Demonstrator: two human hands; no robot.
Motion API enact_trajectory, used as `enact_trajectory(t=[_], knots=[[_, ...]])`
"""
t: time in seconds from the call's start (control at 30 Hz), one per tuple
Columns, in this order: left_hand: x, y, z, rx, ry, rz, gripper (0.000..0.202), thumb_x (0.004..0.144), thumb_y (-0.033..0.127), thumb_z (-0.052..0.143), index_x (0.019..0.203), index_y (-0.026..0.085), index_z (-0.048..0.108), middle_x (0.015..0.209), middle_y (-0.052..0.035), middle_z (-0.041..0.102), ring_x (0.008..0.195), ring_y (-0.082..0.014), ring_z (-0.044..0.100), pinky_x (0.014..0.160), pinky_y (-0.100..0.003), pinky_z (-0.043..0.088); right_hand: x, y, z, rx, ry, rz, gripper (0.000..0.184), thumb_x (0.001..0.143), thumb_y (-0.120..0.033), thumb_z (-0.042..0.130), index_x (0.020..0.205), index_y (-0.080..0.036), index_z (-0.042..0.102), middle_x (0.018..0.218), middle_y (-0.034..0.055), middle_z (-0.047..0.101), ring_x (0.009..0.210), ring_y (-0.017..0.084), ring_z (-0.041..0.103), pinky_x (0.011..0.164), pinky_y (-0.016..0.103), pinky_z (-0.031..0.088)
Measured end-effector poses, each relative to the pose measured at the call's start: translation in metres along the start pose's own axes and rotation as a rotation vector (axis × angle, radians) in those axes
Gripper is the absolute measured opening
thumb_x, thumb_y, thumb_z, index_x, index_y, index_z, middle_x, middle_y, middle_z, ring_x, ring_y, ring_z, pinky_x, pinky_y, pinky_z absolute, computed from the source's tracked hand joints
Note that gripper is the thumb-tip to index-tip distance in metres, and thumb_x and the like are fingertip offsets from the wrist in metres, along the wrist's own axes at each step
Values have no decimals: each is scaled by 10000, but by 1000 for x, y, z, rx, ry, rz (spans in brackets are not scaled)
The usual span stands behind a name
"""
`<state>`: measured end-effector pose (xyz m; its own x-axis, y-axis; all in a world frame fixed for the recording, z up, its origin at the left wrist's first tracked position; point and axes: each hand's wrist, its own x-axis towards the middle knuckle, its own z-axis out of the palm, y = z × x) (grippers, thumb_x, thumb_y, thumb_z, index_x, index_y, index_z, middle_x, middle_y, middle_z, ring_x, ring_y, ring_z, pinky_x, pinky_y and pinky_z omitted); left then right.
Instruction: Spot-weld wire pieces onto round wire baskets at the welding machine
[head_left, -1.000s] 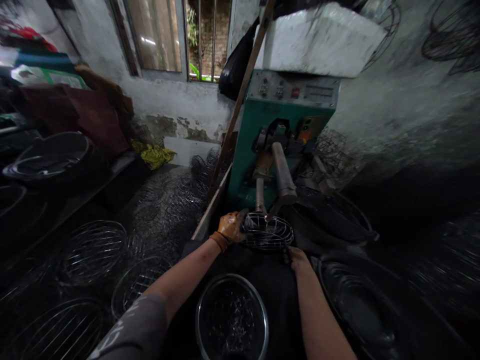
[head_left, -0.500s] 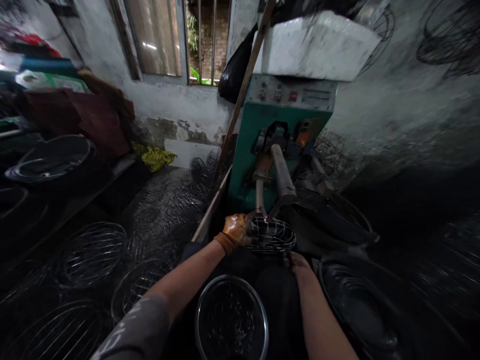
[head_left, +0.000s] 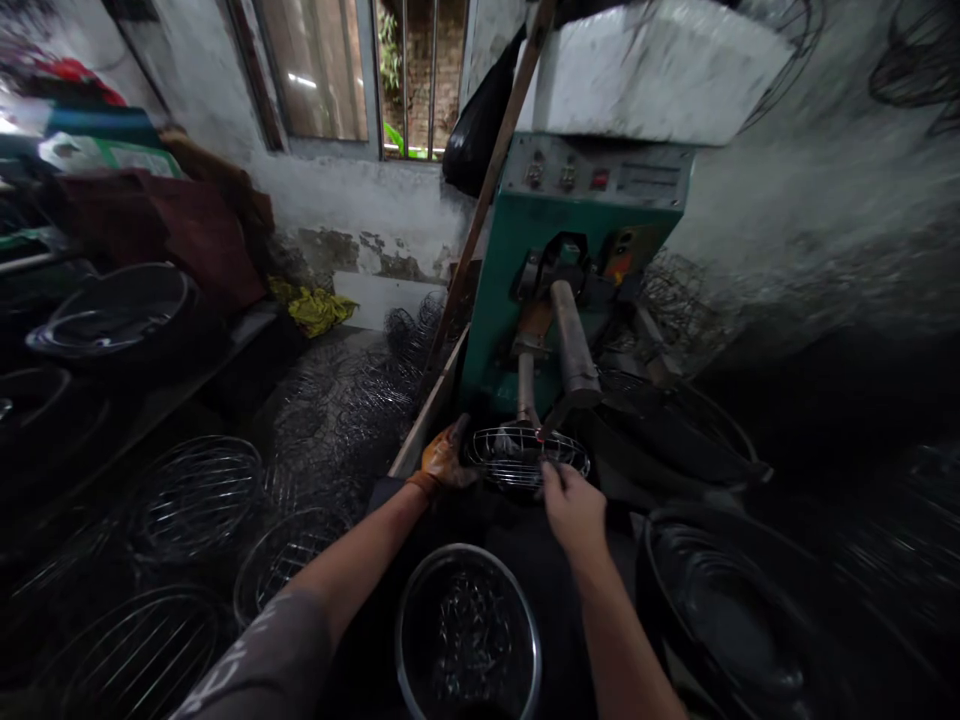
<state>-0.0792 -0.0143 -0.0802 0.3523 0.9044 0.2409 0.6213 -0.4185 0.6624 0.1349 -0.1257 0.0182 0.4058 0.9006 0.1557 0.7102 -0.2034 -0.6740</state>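
Note:
A round wire basket [head_left: 510, 470] is held under the metal arms of a green spot-welding machine [head_left: 491, 290]. At its left side is my left hand [head_left: 444, 462] in an orange glove, thumb and fingers around the rim. My bare right hand [head_left: 576, 508] pinches at the front of the basket, close to the lower tips of the arms. What lies between those fingertips is too small to make out. A tiny reddish glow shows at the tips. Below, nearest to me, stands a metal-rimmed bowl [head_left: 405, 625] with many small shiny metal pieces.
Round wire racks [head_left: 199, 500] lie at the left, with heaped wire frames [head_left: 330, 400] behind them. A large dark basin [head_left: 652, 590] stands at the right. A wooden pole [head_left: 487, 190] leans beside the machine, and a white foam box [head_left: 645, 80] rests on top.
My right hand has moved up and left from the basket's right side to its front. My left hand has shifted slightly left, its fingers spread wider. The basket looks more tilted.

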Motion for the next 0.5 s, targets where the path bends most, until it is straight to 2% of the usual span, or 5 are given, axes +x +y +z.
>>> enact_trajectory(t=[0.03, 0.1, 0.17, 0.27, 0.5], knots=[[2, 1, 3, -11, -15, 2, 1052, 671, 502, 810, 1562, 121, 400, 1504, -177, 544, 1375, -341, 546, 1155, -450, 464, -1, -19, 6, -115, -30, -29, 280, 976, -292, 499, 999, -128, 724, 811, 137, 747, 791, 257, 709, 751, 305, 503], [5, 3, 8, -17, -35, 16, 940, 701, 456, 790, 1524, 149, 456, 1428, -146, 616, 1306, -312, 608, 1112, -426, 505, 0, -50, 18, -328, -100, 6, 332, 1014, -255, 469, 1203, -89, 685, 900, 171, 764, 853, 270, 738, 773, 316, 515], [6, 5, 11, -17, -24, 25, 857, 723, 436, 775, 1487, 167, 498, 1350, -127, 668, 1222, -292, 662, 1058, -413, 541, 4, -66, 27, -468, -158, 60, 356, 1044, -253, 441, 1274, -77, 648, 960, 194, 765, 890, 280, 752, 774, 325, 529], [6, 7, 6, 18, 22, 43, 848, 714, 438, 782, 1469, 155, 518, 1293, -136, 693, 1165, -302, 684, 1018, -427, 558, 8, -65, 28, -538, -178, 93, 352, 1067, -263, 415, 1262, -81, 644, 1007, 205, 762, 926, 282, 757, 786, 330, 540], [16, 28, -6, 155, 15, 178, 854, 716, 444, 765, 1492, 186, 519, 1289, -130, 687, 1185, -334, 653, 1035, -461, 531, 15, -39, 5, -504, -122, 217, 360, 1073, -285, 392, 1206, -90, 664, 1007, 191, 755, 975, 296, 745, 832, 345, 534]])
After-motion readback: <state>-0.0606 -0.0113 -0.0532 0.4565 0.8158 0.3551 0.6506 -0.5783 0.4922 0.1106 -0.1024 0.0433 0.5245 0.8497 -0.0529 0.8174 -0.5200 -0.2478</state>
